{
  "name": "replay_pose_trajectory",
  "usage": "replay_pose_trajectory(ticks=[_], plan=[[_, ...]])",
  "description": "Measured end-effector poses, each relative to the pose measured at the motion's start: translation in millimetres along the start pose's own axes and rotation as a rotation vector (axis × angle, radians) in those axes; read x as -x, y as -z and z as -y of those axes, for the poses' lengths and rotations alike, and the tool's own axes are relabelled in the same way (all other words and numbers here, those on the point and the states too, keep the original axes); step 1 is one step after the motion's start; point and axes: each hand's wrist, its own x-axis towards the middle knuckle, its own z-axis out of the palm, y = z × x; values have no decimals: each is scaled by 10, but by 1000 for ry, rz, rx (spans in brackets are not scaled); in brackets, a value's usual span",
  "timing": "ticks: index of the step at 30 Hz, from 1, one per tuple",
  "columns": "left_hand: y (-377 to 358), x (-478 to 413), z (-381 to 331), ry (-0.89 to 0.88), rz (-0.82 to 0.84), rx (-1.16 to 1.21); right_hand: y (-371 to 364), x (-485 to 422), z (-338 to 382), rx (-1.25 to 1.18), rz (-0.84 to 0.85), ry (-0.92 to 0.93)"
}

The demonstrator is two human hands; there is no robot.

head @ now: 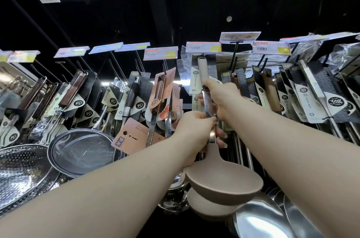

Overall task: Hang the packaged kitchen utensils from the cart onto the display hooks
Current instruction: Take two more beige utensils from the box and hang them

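A: Nearest first: two bare forearms (116,189) reaching up, and just past them the bowl of a beige silicone ladle with a steel shaft (224,181).
B: Hands?
A: Left hand (194,128) is wrapped round the steel shaft, low, just above the bowl. Right hand (220,97) grips higher, where the shaft meets the beige handle. Both are closed on the ladle.
B: Where is it against the rack?
A: It's held nearly upright. The handle tip and the black-and-white backing card (204,71) sit right under a white price tag (203,46). The hook there is hidden, so I can't tell if the hole is on. A second beige ladle bowl (206,208) sits just below.
B: Step?
A: Threading it onto the hook, I'd judge. The upper hand should steer the card hole square to the hook tip while the lower hand only carries the bowl's weight. Push straight back with no twisting, or the card may tear or the pink-carded utensils (163,85) beside it get knocked. Release only once it hangs free.
B: Cart?
A: Not in view.
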Motion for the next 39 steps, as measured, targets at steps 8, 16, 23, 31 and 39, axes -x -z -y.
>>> replay_pose_trajectory(ticks=[8,16,23,31,39], plan=[[3,-8,290,76,0,-50,67,-1,-277,7,37,-81],[116,-171,552,114,-88,-431,67,-211,-532,83,113,-85],[163,-318,781,137,-139,-532,170,-216,-754,151,224,-144],[111,-350,849,151,-195,-522,229,-199,-852,268,254,-186],[200,-55,493,20,-216,-872,349,334,-476,943,155,119]])
